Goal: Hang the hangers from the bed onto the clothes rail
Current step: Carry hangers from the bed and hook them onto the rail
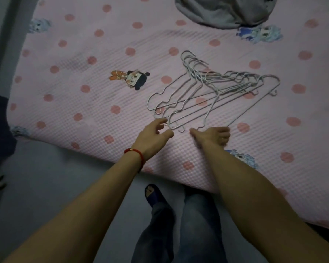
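Currently the pickup step is starting: both hands are reaching over the near edge of the bed [68, 103] toward the hangers [207, 95], and nothing is lifted yet.

Object loc.: a loose pile of thin pale wire hangers is lying flat on the pink dotted sheet, right of centre. They are overlapping and partly interlocked; hooks are pointing to the far side, and the shoulder ends are fanning out toward the near side. Exact qty cannot be told from the tangle.

Hand status:
- Left hand [154, 134]: fingers are spread and lightly bent, tips touching or just beside the near-left hanger ends. It is holding nothing.
- Right hand [215, 136]: fingers are curling downward at the near end of a long hanger bar. Whether they are already closing on the wire cannot be told; the fingertips are partly hidden.

Other items: a grey garment [222, 12] is lying at the far side, well apart from the pile. The clothes rail is not in view.

Next move, est.: it is calling for gathering the wires into one bundle, pref. by the hooks, since separate ends are likely to snag. The rail then needs locating.
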Demonstrator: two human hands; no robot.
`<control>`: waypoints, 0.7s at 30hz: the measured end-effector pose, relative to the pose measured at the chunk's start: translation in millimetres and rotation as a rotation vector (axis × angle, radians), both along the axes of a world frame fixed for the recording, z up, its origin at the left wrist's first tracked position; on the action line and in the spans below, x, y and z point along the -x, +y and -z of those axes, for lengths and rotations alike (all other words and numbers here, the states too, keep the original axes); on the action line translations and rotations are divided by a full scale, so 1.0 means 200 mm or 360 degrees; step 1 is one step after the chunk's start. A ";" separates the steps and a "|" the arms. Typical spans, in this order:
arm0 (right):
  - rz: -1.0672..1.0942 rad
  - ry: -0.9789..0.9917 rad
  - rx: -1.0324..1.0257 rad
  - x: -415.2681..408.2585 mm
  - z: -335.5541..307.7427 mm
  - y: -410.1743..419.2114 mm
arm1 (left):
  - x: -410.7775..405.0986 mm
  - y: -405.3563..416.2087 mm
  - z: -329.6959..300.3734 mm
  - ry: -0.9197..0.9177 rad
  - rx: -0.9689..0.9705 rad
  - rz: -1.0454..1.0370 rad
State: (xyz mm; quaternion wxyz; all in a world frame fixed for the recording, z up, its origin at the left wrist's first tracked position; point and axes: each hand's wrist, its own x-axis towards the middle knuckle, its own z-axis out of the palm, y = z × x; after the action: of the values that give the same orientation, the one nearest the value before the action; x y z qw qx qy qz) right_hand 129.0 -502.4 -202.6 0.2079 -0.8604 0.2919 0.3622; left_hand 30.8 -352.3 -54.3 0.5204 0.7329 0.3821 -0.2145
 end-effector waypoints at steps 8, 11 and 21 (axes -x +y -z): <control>0.0256 -0.0204 -0.0295 0.00 -0.06 -0.19 | -0.07 -0.06 -0.03 -0.0021 0.0062 -0.0069; 0.0269 -0.0309 -0.0494 0.02 -0.22 -0.25 | -0.08 -0.07 -0.14 -0.0037 0.0096 -0.0105; -0.0780 -0.0073 -0.1401 0.11 -1.05 0.05 | 0.13 0.06 -0.57 -0.0213 0.0445 -0.0672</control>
State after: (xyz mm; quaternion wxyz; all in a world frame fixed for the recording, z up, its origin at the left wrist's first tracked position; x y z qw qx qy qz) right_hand 107.2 -492.2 8.4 0.4663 -0.7422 -0.1038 0.4701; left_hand 5.2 -339.6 59.5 0.6740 0.5704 0.4579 -0.1029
